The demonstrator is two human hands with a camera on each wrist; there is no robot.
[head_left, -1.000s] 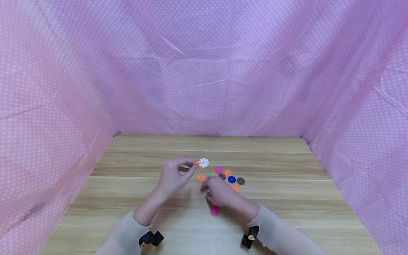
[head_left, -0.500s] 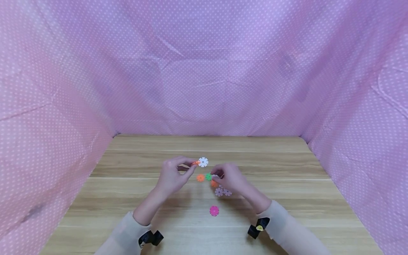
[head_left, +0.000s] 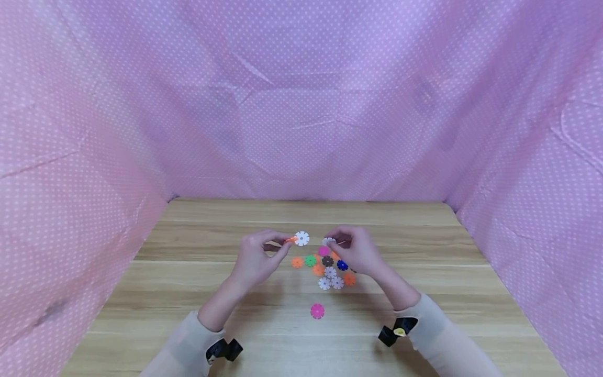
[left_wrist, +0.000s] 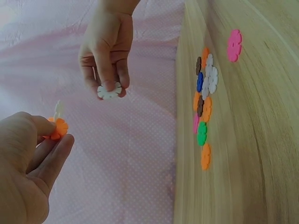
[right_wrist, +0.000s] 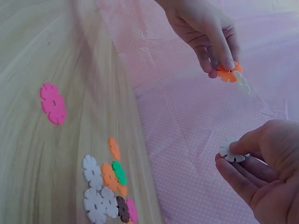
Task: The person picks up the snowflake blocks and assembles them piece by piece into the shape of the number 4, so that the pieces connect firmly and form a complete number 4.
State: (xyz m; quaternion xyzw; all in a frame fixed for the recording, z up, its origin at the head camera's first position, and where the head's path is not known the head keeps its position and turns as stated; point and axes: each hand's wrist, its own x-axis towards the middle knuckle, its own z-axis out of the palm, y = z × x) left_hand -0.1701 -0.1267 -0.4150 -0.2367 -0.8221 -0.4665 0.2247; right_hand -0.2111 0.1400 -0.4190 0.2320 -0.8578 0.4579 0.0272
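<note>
Head view: left hand (head_left: 260,259) pinching an orange slotted disc (head_left: 290,240), raised off the wooden table (head_left: 264,335), and a white slotted disc (head_left: 302,239) juts from its edge, apparently slotted in, no finger on it. Opposite, the right hand (head_left: 358,251) grips a second white disc (head_left: 328,241). Below lie a green disc (head_left: 310,260), a dark blue disc (head_left: 342,265) and three white discs (head_left: 330,272), bunched probably for easy reach; a pink disc (head_left: 317,311) sits alone, nearer the person.

Left wrist view: thumb over the orange piece, fingers beneath, a hold that seems to leave the white one's rim free. Across the gap, the right thumb presses its disc's face, notches showing.

Right wrist view: closer on that right-hand pinch, thumb on top, fingers underneath, front rim exposed, likely so its slots are clear. Beyond hangs the left hand's joined pair, well apart, no contact between the two hands' pieces.
</note>
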